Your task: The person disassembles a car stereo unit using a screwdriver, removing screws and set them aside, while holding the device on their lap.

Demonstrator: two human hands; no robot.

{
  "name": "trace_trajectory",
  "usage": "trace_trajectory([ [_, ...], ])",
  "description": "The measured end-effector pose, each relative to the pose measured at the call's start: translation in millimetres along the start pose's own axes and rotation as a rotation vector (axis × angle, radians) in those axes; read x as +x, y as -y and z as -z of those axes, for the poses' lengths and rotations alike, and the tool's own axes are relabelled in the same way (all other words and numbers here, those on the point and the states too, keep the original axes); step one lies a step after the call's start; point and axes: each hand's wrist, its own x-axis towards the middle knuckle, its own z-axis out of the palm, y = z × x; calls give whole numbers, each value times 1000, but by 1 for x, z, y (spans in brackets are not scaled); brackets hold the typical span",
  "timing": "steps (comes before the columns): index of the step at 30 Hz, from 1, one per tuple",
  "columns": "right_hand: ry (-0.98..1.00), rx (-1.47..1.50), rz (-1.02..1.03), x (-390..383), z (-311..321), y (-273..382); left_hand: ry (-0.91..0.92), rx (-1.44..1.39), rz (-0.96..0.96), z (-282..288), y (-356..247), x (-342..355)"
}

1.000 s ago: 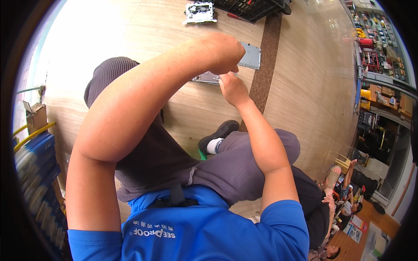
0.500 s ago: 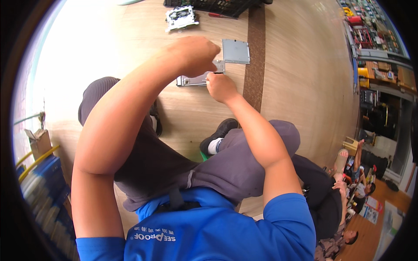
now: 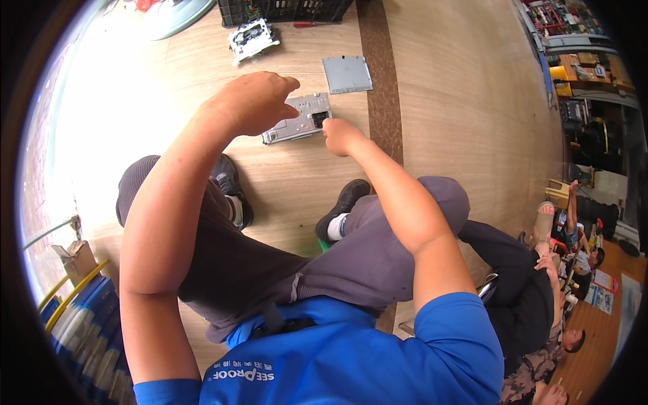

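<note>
A flat silver metal electronics unit point(image 3: 307, 108) with a dark square opening or part near its right end lies on the floor in front of my feet. Over its left part hovers my left hand point(image 3: 260, 101), thumb and forefinger apart, with nothing visible between them. My right hand point(image 3: 343, 137) is closed at the unit's lower right edge, beside the dark square; whatever its fingers may grip is hidden. Just beyond the unit rests a grey metal cover plate point(image 3: 347, 74), flat on the floor.
A white-and-black mechanism point(image 3: 253, 40) sits farther off to the left. Behind it are a black plastic crate point(image 3: 287, 10) and a red tool point(image 3: 307, 24). A brown strip point(image 3: 381, 74) crosses the floor at right. Another person point(image 3: 520, 290) sits close on my right.
My left hand has drawn back left from my right hand, uncovering more of the unit and its dark square. The view has shifted, so the floor items appear farther left.
</note>
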Motion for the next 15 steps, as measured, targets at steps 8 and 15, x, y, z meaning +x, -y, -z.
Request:
trace_trajectory([
  [8,-182,117,-131,16,-9,-29,97,41,21,5,-2,5],
  [15,-161,165,-84,23,-25,-37,65,22,14,12,-3,3],
])
